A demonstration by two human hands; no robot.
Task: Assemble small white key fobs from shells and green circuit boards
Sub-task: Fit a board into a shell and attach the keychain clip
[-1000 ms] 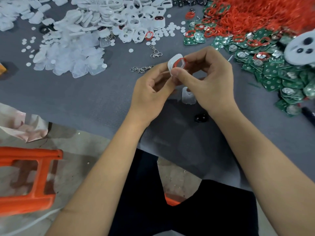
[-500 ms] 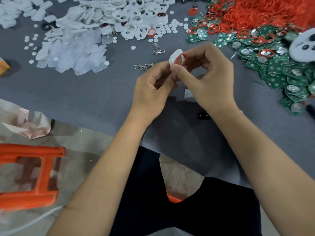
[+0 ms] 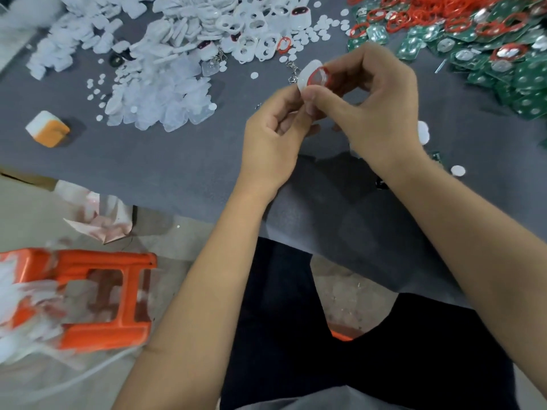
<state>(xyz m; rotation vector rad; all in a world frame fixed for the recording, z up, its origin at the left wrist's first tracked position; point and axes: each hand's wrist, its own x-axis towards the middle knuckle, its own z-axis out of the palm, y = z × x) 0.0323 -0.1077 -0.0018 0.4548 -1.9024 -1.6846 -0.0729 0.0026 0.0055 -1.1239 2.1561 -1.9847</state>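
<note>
A small white shell (image 3: pixel 307 76) with what looks like a red ring (image 3: pixel 318 76) seated in it is pinched, tilted, between both hands' fingertips.

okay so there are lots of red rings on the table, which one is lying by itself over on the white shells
The red ring lying on the edge of the white shell pile, just above the hands. The other loose rings are heaped at top right on the green circuit boards.

The counter (image 3: pixel 165 170) is covered in grey. White shells (image 3: pixel 207 22) are heaped along its far edge, green circuit boards (image 3: pixel 509 69) and red rings (image 3: pixel 438 10) at the far right corner, and an orange-and-white block (image 3: pixel 47 128) sits near the left edge.
</note>
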